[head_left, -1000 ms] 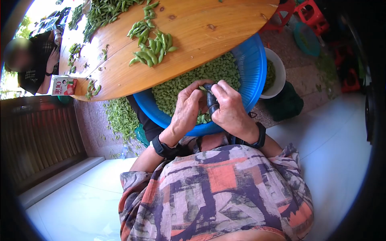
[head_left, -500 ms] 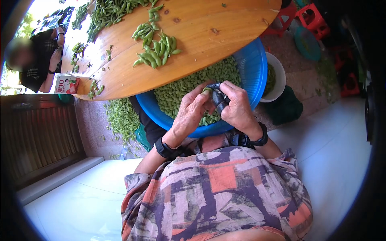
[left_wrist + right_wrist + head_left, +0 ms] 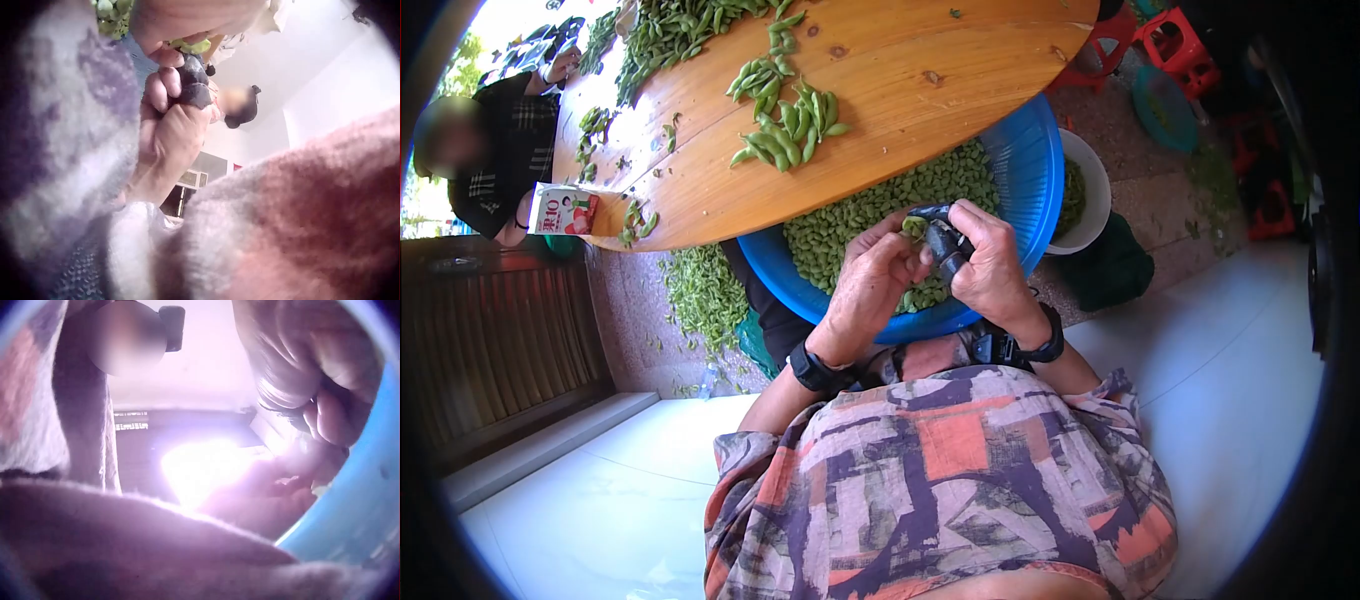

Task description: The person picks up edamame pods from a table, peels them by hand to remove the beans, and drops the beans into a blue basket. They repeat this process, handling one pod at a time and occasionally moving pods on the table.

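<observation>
Over a blue basin (image 3: pixel 1040 160) of shelled green beans (image 3: pixel 940 185), both hands meet at a green soybean pod (image 3: pixel 914 228). My left hand (image 3: pixel 868 280) pinches the pod between thumb and fingers. The right hand (image 3: pixel 997 265), its thumb and a fingertip wrapped in black coverings (image 3: pixel 946 248), grips the pod from the other side. In the left wrist view, the pod (image 3: pixel 195 46) shows yellow-green just above the black-covered thumb (image 3: pixel 194 84). Curled fingers of the right hand (image 3: pixel 294 369) fill the upper right of the right wrist view.
A wooden table (image 3: pixel 880 110) overhangs the basin, bearing loose pods (image 3: pixel 795 125), a larger pod heap (image 3: pixel 670 45) and a carton (image 3: pixel 565 210). A white bucket (image 3: pixel 1095 190) stands right of the basin. Empty-looking hulls (image 3: pixel 700 300) litter the floor. Another person (image 3: pixel 500 150) sits at far left.
Both hands have shifted slightly right, and the black-covered thumb has tilted. More green shows between the fingers now. The other person's arm has moved up along the table edge.
</observation>
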Available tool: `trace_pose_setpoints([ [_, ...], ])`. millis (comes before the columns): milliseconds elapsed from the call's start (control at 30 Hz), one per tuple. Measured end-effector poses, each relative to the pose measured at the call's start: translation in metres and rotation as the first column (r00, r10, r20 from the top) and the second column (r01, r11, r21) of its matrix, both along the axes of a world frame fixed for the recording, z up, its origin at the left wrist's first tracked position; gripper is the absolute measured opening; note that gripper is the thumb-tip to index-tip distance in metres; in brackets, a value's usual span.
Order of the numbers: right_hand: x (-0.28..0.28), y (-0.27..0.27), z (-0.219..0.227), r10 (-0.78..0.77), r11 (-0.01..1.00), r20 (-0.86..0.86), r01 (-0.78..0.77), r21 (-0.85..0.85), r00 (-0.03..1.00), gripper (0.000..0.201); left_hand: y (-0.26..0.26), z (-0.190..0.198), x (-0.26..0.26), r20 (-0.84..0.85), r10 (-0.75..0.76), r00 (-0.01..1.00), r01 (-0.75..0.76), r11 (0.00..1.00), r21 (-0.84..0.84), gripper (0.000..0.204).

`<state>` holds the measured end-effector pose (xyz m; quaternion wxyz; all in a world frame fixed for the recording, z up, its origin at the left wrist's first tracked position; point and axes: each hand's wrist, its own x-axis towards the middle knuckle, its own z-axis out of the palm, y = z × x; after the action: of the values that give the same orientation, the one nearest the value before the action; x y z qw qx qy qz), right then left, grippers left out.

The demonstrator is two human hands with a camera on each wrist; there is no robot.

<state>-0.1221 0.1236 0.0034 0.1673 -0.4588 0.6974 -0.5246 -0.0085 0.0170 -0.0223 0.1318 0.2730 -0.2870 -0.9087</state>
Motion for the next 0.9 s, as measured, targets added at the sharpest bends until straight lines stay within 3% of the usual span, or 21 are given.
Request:
trace_pose_setpoints([
  [33, 0.0, 0.001, 0.003, 0.0, 1.0, -0.001, 0.0, -0.001, 1.0, 0.026, -0.001, 0.001, 0.002, -0.001, 0.0, 1.0, 0.0, 1.0, -0.001, 0.035],
  [100, -0.002, 0.004, 0.009, 0.034, 0.999, 0.253, -0.035, -0.001, 0.967, 0.031, -0.004, 0.006, 0.005, -0.039, -0.106, 0.994, 0.1, 0.985, -0.141, 0.028],
  [133, -0.004, 0.006, 0.009, 0.034, 0.999, 0.252, -0.033, -0.006, 0.967, 0.031, -0.005, 0.008, 0.008, -0.04, -0.107, 0.993, 0.101, 0.984, -0.146, 0.028],
  [200, -0.013, 0.012, 0.01, -0.071, 0.997, 0.04, 0.07, 0.022, 0.997, 0.027, -0.009, 0.011, 0.012, 0.129, -0.254, 0.959, 0.281, 0.777, -0.563, 0.019],
  [233, -0.013, 0.015, 0.014, -0.129, 0.99, 0.213, 0.139, -0.034, 0.968, 0.02, -0.011, 0.019, 0.012, 0.126, -0.249, 0.96, 0.276, 0.772, -0.572, 0.019],
  [267, -0.027, 0.028, 0.006, -0.238, 0.971, 0.091, 0.236, 0.04, 0.967, 0.015, -0.013, 0.032, 0.014, 0.185, -0.219, 0.958, 0.275, 0.523, -0.807, 0.015],
  [300, -0.04, 0.038, 0.014, -0.335, 0.942, 0.056, 0.332, 0.057, 0.941, 0.013, -0.016, 0.044, 0.015, 0.233, -0.168, 0.958, 0.265, 0.209, -0.941, 0.011],
  [333, -0.052, 0.043, 0.02, -0.445, 0.893, -0.216, 0.448, -0.039, 0.869, 0.013, -0.023, 0.051, 0.016, 0.148, -0.092, 0.985, 0.154, 0.06, -0.986, 0.014],
  [367, -0.058, 0.052, 0.035, -0.482, 0.853, -0.313, 0.52, 0.047, 0.818, 0.018, -0.03, 0.065, 0.015, 0.113, 0.013, 0.993, 0.114, -0.023, -0.993, 0.016],
  [400, -0.072, 0.064, 0.026, -0.517, 0.748, -0.502, 0.651, 0.128, 0.693, 0.026, -0.04, 0.071, 0.012, 0.069, 0.148, 0.987, 0.096, -0.185, -0.978, 0.016],
  [433, -0.081, 0.072, 0.022, -0.517, 0.746, -0.539, 0.659, 0.097, 0.665, 0.038, -0.051, 0.075, 0.008, 0.001, 0.27, 0.963, 0.097, -0.342, -0.935, 0.015],
  [467, -0.085, 0.078, 0.022, -0.517, 0.746, -0.529, 0.657, 0.108, 0.673, 0.043, -0.062, 0.077, 0.002, -0.007, 0.276, 0.961, 0.094, -0.35, -0.932, 0.015],
  [533, -0.082, 0.082, 0.025, -0.516, 0.747, -0.52, 0.655, 0.115, 0.681, 0.047, -0.079, 0.076, -0.005, 0.042, 0.459, 0.888, 0.289, -0.484, -0.826, 0.016],
  [600, -0.076, 0.081, 0.025, -0.528, 0.756, -0.398, 0.629, 0.181, 0.75, 0.049, -0.083, 0.072, -0.009, 0.053, 0.468, 0.882, 0.312, -0.496, -0.81, 0.017],
  [667, -0.075, 0.077, 0.015, -0.517, 0.776, -0.419, 0.615, 0.138, 0.746, 0.049, -0.08, 0.072, -0.01, 0.093, 0.496, 0.864, 0.36, -0.475, -0.803, 0.019],
  [800, -0.069, 0.065, 0.017, -0.485, 0.818, -0.435, 0.569, 0.081, 0.759, 0.044, -0.079, 0.067, -0.014, 0.039, 0.501, 0.864, 0.315, -0.479, -0.82, 0.02],
  [900, -0.067, 0.057, 0.021, -0.468, 0.846, -0.385, 0.529, 0.063, 0.795, 0.038, -0.083, 0.065, -0.022, 0.112, 0.485, 0.867, 0.376, -0.492, -0.785, 0.022],
])
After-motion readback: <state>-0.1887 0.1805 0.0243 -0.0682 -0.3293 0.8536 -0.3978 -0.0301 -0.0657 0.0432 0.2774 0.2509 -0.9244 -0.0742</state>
